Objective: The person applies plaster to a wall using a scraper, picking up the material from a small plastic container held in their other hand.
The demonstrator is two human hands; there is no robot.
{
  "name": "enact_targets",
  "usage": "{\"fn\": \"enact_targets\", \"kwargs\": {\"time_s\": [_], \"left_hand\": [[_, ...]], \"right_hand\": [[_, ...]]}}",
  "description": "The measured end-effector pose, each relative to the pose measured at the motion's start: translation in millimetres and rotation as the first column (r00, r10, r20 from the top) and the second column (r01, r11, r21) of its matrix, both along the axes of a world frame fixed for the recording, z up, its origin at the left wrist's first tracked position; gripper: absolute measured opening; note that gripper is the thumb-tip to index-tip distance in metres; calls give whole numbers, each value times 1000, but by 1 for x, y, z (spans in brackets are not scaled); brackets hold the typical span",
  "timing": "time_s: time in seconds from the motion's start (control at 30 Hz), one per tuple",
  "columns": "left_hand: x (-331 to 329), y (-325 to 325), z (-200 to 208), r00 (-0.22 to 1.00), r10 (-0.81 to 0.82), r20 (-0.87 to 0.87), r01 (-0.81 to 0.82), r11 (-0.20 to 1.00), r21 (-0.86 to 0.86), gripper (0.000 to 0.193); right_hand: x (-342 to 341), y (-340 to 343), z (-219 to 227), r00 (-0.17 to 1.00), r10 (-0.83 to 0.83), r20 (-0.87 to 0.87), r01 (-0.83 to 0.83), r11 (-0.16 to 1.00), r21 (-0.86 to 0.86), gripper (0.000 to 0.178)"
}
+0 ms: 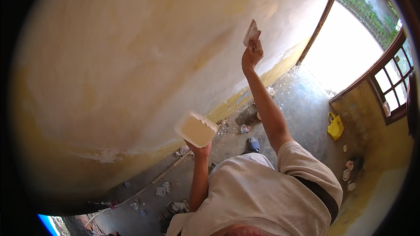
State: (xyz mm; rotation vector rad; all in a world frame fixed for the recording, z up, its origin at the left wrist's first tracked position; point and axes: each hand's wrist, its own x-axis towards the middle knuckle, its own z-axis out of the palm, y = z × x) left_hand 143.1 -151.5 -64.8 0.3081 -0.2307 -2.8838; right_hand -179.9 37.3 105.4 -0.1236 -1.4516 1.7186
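Note:
My left hand (201, 150) holds up a shallow white tray (183, 121) from below, its fingers mostly hidden beneath it. A smooth cream-coloured paste (197, 133) lies in the tray. With my arm stretched up and forward, my right hand (253, 55) grips a flat, paste-smeared putty knife (250, 32). The blade is at the wall (144, 61); whether it touches the surface I cannot tell. The wall has whitish coating over yellow, with damp-looking, patchy smears.
A long pole (153, 181) lies on the floor along the wall's foot, among crumpled scraps (162, 189). A yellow bag (335, 126) rests by the right wall, below a paned window (396, 75). A bright doorway (345, 39) opens at the far right.

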Motion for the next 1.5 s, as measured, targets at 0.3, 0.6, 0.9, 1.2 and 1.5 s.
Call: {"fn": "enact_targets", "kwargs": {"time_s": [0.3, 0.6, 0.9, 1.2, 1.5], "left_hand": [[50, -34, 1, 978, 195, 72, -193, 980, -35, 54], [74, -63, -12, 976, 195, 93, -188, 979, -80, 57], [41, -47, -20, 999, 41, 11, -40, 999, -34, 53], [32, -41, -7, 999, 39, -3, -39, 999, -16, 53], [32, -38, 10, 996, 85, -35, -87, 994, -58, 50]], "right_hand": [[91, -173, 19, 970, 99, -223, -7, 925, 381, 50], [184, -215, -36, 734, 664, -141, -477, 652, 590, 41], [7, 32, -24, 995, 75, 68, -63, 985, -160, 34], [-44, 4, 130, 987, -117, 113, 118, 993, -6, 31], [98, -170, 172, 800, 169, -575, 232, 797, 558, 46]]}}
